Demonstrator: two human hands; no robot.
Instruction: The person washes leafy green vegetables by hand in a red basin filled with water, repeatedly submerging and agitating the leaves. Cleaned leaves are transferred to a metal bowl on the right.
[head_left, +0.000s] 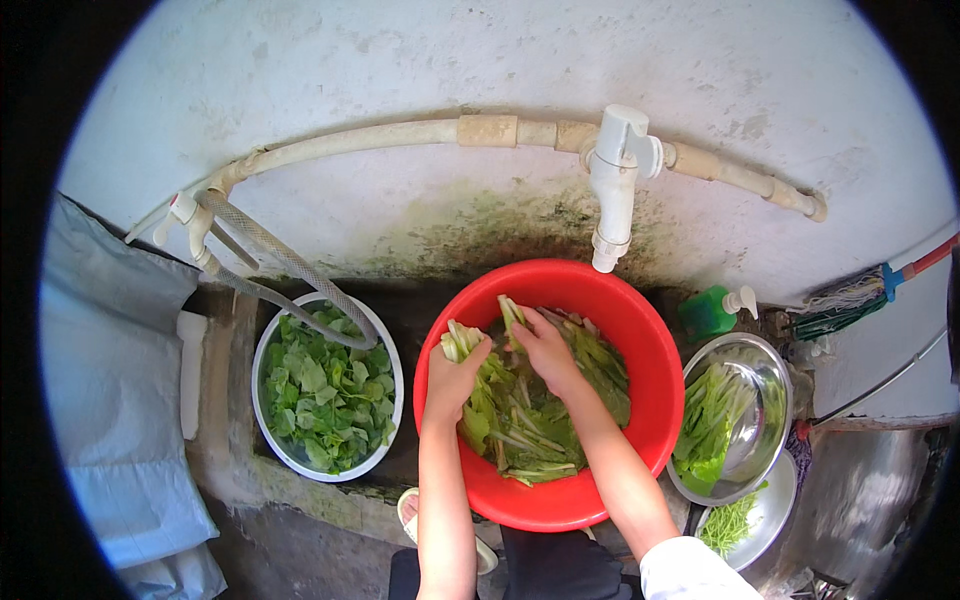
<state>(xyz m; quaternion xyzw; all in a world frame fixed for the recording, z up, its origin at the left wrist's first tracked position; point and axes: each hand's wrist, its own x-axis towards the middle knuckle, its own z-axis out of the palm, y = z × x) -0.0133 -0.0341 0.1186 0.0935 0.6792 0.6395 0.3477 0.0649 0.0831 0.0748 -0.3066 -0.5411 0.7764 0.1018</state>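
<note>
A red plastic basin (547, 514) stands in front of me with leafy greens (536, 427) lying in water. My left hand (452, 382) is over its left side, closed around a bunch of pale green stalks (461, 340) whose leaves trail down into the basin. Towards the basin's middle, my right hand (547, 349) grips another pale stalk piece (511, 311) between thumb and fingers. The two hands are a short way apart. My right palm is turned out of sight.
A white tap (615, 187) juts from the wall pipe above the basin's rim. Left stands a white-rimmed tub (259, 390) of leaves with a hose (300, 277) hanging over it. A green pump bottle (707, 313), a steel bowl (765, 420) with greens and a second bowl (772, 510) sit right.
</note>
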